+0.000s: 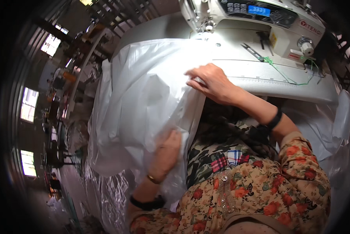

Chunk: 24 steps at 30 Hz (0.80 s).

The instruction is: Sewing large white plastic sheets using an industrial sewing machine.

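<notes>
A large, shiny white plastic sheet [144, 93] drapes over the left part of the sewing machine table and hangs down in folds toward my lap. At its right edge, just in front of the sewing machine [260, 17], my right hand [214, 82] is closed, with the sheet's edge pinched between thumb and fingers. Lower down, my left hand [167, 152] rests against the same sheet near its right side. Motion blurs that hand, and its fingers are partly hidden in the folds. The sheet's far edge lies close to the needle area [208, 29].
Thread snips [253, 52] with a green thread [286, 76] lie on the table [319, 84] right of the needle. A small black tool [264, 39] is beside them. More white plastic [315, 124] hangs at the right. Cluttered benches stand at the far left.
</notes>
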### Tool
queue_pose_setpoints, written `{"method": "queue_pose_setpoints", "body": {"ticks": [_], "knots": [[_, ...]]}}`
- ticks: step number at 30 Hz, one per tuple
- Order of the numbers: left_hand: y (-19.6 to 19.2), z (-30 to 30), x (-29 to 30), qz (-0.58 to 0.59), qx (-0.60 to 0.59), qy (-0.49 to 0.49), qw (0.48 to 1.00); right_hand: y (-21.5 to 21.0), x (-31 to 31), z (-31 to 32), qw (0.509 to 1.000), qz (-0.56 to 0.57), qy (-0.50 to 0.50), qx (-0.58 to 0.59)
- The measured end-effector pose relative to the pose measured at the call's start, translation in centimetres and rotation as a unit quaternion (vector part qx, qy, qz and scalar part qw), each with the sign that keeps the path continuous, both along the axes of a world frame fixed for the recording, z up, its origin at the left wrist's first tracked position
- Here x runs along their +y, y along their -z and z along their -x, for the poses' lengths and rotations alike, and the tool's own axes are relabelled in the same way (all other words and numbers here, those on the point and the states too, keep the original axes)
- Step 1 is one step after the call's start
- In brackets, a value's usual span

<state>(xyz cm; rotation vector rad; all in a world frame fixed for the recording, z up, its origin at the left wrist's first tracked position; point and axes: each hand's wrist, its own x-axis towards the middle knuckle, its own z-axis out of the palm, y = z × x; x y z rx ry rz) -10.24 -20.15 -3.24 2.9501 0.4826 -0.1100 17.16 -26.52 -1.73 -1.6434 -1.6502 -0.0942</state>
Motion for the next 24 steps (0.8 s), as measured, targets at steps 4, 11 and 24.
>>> {"method": "queue_pose_setpoints", "body": {"ticks": [4, 11, 24], "knots": [[0.9, 4.4, 7.0, -0.113, 0.007, -0.024, 0.993, 4.8, -4.1, 4.6, 0.968, 0.212, -0.127, -0.046], [0.4, 2.2, 7.3, -0.148, 0.068, -0.106, 0.981, 11.1, -3.4, 8.9, 0.942, 0.265, -0.190, -0.076], [9.1, -1.3, 5.6, 0.379, -0.105, -0.136, 0.909, -6.1, -13.2, 2.4, 0.909, -0.257, -0.081, 0.318]]}}
